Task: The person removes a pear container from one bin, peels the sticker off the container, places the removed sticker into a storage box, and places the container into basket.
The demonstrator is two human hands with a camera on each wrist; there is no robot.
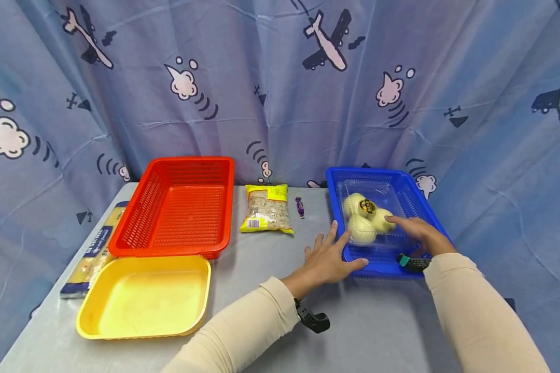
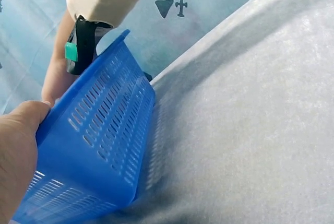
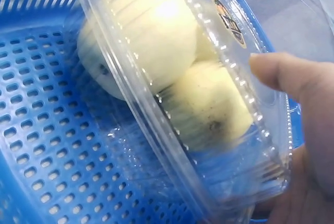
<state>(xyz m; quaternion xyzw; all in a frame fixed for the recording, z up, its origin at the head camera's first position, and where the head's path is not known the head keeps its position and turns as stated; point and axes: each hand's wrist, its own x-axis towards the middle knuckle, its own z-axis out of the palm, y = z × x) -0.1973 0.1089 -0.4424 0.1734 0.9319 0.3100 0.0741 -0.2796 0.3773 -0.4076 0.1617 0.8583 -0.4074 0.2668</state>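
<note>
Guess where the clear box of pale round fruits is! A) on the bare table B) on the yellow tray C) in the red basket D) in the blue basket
D: the clear box sits inside the blue basket, with the right hand touching it.

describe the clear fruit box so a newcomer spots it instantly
Look at the blue basket at the table's right, the only basket with anything inside. There lies the clear plastic clamshell of pale round fruit, the right hand on it; nothing else here is see-through.
</note>
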